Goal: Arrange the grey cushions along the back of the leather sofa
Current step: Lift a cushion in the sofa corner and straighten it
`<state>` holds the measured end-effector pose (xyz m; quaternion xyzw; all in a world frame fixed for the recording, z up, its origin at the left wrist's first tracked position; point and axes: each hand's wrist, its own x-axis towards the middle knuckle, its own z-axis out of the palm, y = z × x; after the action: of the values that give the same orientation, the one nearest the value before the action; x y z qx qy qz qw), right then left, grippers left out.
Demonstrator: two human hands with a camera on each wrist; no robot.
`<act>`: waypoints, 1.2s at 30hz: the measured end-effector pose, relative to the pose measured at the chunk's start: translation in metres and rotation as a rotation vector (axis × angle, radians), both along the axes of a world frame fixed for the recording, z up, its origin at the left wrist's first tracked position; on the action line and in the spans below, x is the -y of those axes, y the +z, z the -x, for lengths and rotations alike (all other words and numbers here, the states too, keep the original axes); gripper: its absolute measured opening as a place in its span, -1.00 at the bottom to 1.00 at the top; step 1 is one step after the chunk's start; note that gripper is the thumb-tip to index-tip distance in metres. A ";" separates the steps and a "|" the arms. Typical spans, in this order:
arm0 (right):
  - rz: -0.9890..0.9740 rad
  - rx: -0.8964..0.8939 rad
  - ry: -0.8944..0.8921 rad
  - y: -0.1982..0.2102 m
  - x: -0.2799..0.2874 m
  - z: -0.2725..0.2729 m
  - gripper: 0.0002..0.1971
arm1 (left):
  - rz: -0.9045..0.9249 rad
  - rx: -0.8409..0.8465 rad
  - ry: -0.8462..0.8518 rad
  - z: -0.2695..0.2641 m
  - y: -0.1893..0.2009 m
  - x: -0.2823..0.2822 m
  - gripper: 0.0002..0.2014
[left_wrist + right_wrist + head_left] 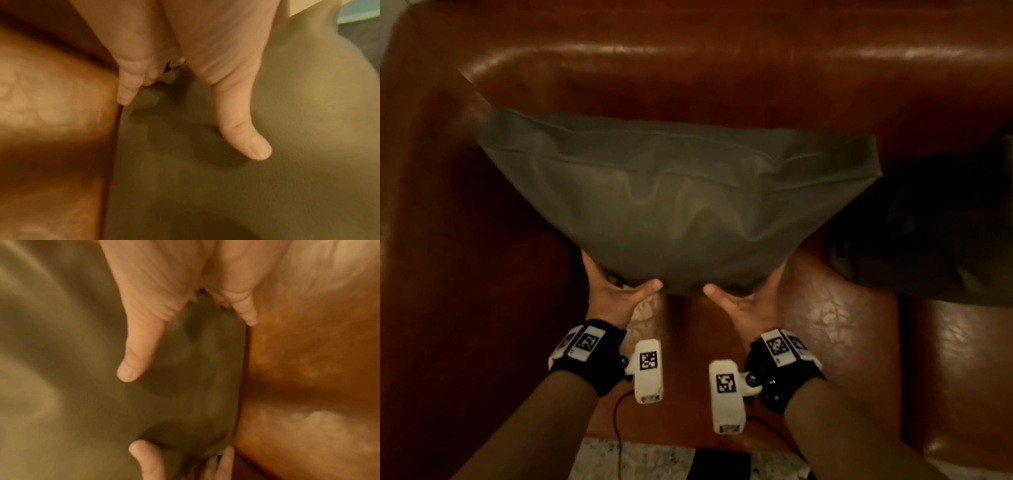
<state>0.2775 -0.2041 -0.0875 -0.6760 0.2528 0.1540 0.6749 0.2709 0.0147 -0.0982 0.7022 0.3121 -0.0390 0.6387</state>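
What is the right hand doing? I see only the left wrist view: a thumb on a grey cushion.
Observer: The right hand grips the same grey cushion at its near edge, beside the left hand.
Operator: Is there a second cushion?
Observer: Yes, a second grey cushion lies on the sofa seat at the right, in shadow.
Operator: How is the held cushion placed?
Observer: Its far edge is toward the backrest, near the sofa's left armrest.

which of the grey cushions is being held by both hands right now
The cushion in the middle, gripped at its near edge by both hands; the other cushion lies untouched in shadow to the right.
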 end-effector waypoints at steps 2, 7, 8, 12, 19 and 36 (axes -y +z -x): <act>-0.011 -0.003 -0.028 -0.004 -0.007 -0.015 0.49 | 0.022 0.000 0.014 -0.017 -0.004 0.002 0.31; -0.056 -0.130 -0.029 -0.021 -0.008 -0.055 0.51 | 0.166 -0.053 0.050 -0.042 -0.017 0.003 0.33; -0.074 -0.149 -0.009 -0.027 -0.006 -0.056 0.50 | 0.179 -0.057 0.039 -0.041 -0.020 0.001 0.30; -0.062 -0.156 0.020 -0.025 -0.003 -0.053 0.41 | 0.154 -0.066 0.002 -0.036 -0.013 -0.002 0.32; -0.021 -0.261 -0.068 0.009 0.010 -0.009 0.42 | 0.232 -0.253 0.187 0.002 -0.017 0.011 0.20; 0.063 0.026 0.003 0.006 0.027 -0.039 0.34 | 0.120 0.027 0.078 -0.031 -0.002 -0.038 0.39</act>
<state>0.3168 -0.2315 -0.0813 -0.6992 0.2477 0.1380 0.6563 0.3014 0.0526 -0.1001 0.6505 0.3277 -0.0235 0.6848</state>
